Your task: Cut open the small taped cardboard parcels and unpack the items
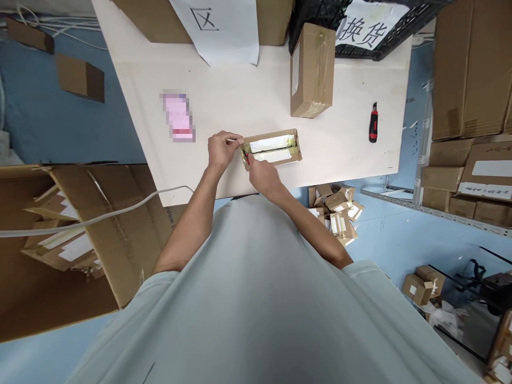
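A small, narrow cardboard box (299, 140) lies on the white table, with white labels and shiny tape on its upper face. My left hand (222, 151) is at its left end, with thumb and fingers pinched on the box's corner edge. My right hand (264, 175) reaches over the near left corner, index finger pointed at the taped end and the other fingers curled. A bit of red shows by that fingertip; what it belongs to, and whether the right hand grips it, is hidden.
A taped carton (314, 72) stands behind the box, by a black crate (384, 50). A red-black utility knife (373, 124) lies at right, a blurred pink item (178, 117) at left. A large open carton (116, 229) stands on the left; several small boxes (338, 208) lie on the floor.
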The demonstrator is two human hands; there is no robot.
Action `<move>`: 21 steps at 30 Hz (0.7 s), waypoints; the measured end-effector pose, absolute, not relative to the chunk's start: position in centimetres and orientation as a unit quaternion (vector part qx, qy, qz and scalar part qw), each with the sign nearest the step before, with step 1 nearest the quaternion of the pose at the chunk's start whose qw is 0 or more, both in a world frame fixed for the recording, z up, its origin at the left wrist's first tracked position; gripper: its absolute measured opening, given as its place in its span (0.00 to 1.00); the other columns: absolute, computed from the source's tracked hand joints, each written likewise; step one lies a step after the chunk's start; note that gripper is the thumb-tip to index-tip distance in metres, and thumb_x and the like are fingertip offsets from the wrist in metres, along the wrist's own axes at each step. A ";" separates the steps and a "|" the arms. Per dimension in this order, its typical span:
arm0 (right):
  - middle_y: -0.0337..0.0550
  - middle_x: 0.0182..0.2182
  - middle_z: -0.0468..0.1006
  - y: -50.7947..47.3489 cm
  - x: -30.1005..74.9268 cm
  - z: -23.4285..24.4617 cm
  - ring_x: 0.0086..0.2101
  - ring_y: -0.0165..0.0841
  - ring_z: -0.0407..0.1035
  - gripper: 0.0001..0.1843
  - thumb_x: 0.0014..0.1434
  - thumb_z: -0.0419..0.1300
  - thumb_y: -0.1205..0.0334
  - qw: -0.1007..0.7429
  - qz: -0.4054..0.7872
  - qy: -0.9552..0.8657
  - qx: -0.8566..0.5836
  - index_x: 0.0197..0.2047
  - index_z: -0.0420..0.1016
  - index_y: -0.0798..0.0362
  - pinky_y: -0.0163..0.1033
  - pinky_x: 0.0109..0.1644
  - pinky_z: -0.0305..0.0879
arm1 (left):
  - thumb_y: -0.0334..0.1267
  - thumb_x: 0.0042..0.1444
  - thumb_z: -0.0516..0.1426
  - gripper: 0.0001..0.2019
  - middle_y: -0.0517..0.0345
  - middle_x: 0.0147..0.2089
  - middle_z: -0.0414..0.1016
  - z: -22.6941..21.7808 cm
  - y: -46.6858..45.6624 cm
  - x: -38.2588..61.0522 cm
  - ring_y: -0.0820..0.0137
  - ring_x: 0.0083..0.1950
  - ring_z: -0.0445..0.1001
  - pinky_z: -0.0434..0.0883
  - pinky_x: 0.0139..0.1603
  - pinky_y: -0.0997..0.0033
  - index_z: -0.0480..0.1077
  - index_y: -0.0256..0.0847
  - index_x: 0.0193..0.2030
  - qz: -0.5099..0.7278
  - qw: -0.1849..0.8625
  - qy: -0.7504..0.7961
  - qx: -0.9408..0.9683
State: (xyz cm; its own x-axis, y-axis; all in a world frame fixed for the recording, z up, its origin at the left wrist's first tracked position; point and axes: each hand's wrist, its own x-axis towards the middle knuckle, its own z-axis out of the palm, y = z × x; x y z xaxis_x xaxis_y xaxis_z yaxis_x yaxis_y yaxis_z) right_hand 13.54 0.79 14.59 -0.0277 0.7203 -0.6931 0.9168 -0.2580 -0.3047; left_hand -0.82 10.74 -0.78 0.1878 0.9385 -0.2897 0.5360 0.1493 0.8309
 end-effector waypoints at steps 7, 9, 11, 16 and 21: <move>0.64 0.58 0.88 0.3 13.7 16.7 0.61 0.49 0.81 0.28 0.77 0.48 0.76 0.146 -0.418 0.613 0.654 0.76 0.69 0.63 0.47 0.64 0.76 | 0.43 0.68 0.68 0.10 0.51 0.55 0.89 -0.7 9.0 -0.3 0.65 0.44 0.85 0.81 0.52 0.64 0.88 0.43 0.50 0.228 0.436 0.620 0.611; 0.64 0.57 0.88 0.3 14.5 17.6 0.60 0.50 0.82 0.29 0.77 0.48 0.76 0.141 -0.420 0.620 0.647 0.77 0.69 0.63 0.48 0.63 0.77 | 0.44 0.68 0.68 0.11 0.51 0.55 0.89 -0.7 8.9 -0.3 0.65 0.45 0.85 0.81 0.53 0.64 0.88 0.43 0.50 0.230 0.435 0.623 0.608; 0.61 0.56 0.89 -0.2 16.3 18.4 0.57 0.52 0.84 0.30 0.79 0.48 0.72 0.115 -0.423 0.626 0.645 0.80 0.68 0.59 0.50 0.60 0.79 | 0.45 0.68 0.68 0.11 0.50 0.56 0.89 -0.6 8.8 -0.3 0.64 0.45 0.85 0.81 0.54 0.63 0.88 0.42 0.51 0.234 0.437 0.625 0.603; 0.55 0.54 0.91 -3.4 24.9 16.6 0.49 0.55 0.85 0.35 0.84 0.46 0.54 0.016 -0.365 0.601 0.711 0.88 0.55 0.51 0.53 0.56 0.80 | 0.46 0.73 0.64 0.17 0.44 0.62 0.87 0.2 7.9 -0.2 0.62 0.49 0.87 0.82 0.60 0.59 0.85 0.39 0.61 0.248 0.445 0.638 0.577; 0.62 0.69 0.83 -6.1 33.2 7.1 0.59 0.55 0.83 0.36 0.83 0.41 0.53 -0.027 -0.274 0.528 0.803 0.86 0.60 0.55 0.54 0.60 0.80 | 0.49 0.74 0.65 0.25 0.37 0.71 0.81 1.9 4.9 0.1 0.57 0.57 0.88 0.83 0.62 0.57 0.76 0.39 0.71 0.252 0.435 0.676 0.538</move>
State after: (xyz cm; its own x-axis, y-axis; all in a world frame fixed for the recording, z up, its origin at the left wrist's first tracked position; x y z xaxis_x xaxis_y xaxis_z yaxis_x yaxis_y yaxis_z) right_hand 33.17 -6.12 7.14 0.2925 0.8629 -0.4120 0.8331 -0.4415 -0.3332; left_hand 0.15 4.89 1.93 -0.0415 0.9476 -0.3168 0.5081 0.2930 0.8099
